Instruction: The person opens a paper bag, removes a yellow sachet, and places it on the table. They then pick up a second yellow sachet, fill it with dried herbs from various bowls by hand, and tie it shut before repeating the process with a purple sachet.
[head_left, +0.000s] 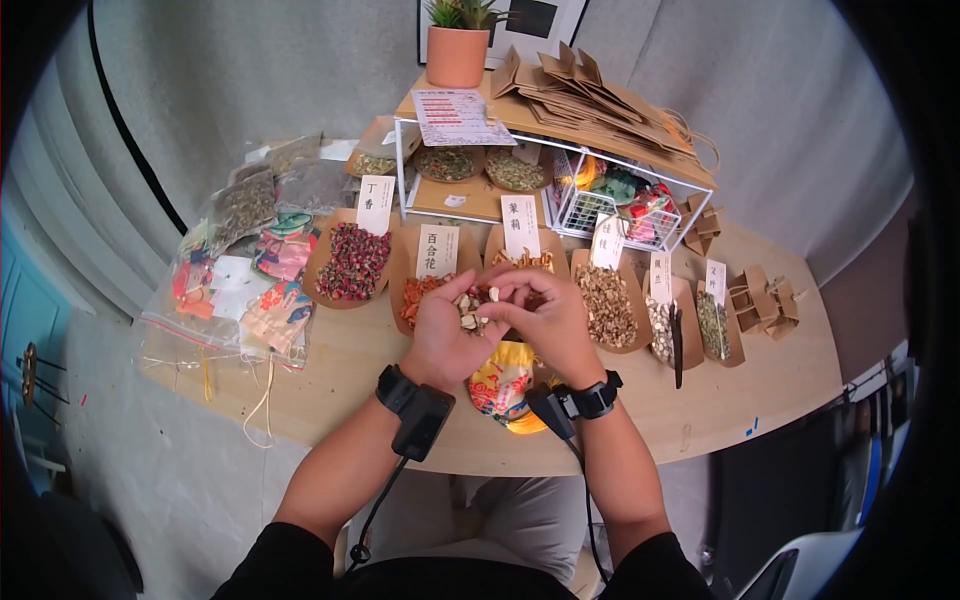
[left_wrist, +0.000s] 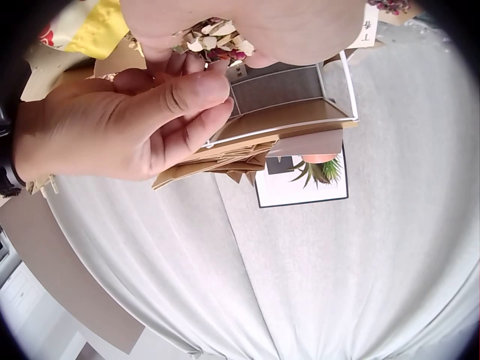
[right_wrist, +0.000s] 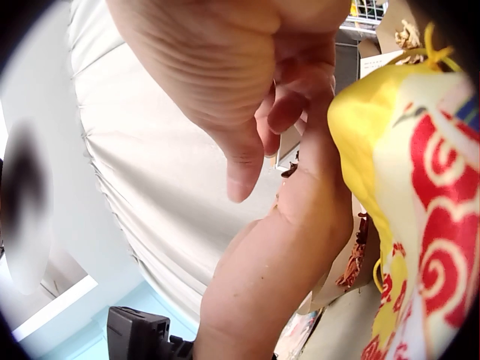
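Cupped in the grip of the left hand (head_left: 440, 345) is a small heap of dried pieces (head_left: 468, 318). Above it, the right hand's (head_left: 558, 330) fingers are bent over the palm; whether a piece is pinched cannot be told. On the near side of both hands, a patterned pouch (head_left: 500, 385) is seen on the desk (head_left: 350, 408), between the wrists, with the right wrist camera (head_left: 552, 410) just beside it. Herb-filled trays (head_left: 320, 290) are ranged beyond; dark tongs (head_left: 678, 350) are placed farther right.
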